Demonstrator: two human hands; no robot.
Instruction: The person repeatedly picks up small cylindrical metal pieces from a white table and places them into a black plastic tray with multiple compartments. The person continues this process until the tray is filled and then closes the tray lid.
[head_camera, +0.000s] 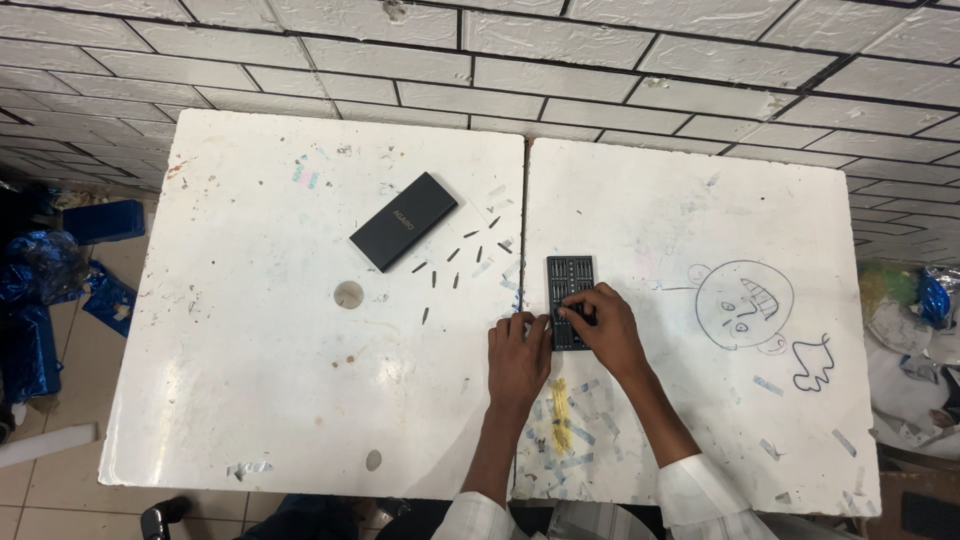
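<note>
We observe two white tabletops pushed together, the left tabletop (250, 330) and the right tabletop (700, 400), with a seam between them, standing against a white tiled wall (600, 70). A dark rectangular bit tray (569, 285), slotted in rows, lies on the right tabletop just beside the seam. The right hand (600, 325) rests over the lower half of the tray, its fingers (572, 308) curled down onto the slots; we cannot tell whether they pinch a bit or merely press. The left hand (518, 355) lies flat on the tabletop across the seam, its fingers (530, 322) touching the tray's lower left edge, closed on nothing we can see. Small dark screwdriver bits (455, 262) lie scattered on the left tabletop, between the tray and a black rectangular case lid (404, 221) set diagonally, well apart from both hands. A yellow scrap (560, 415) lies on the right tabletop near the seam, between the forearms. A pen drawing of a face (742, 305) marks the right tabletop. Blue foil wrapping (60, 270) lies on the floor at far left.
</note>
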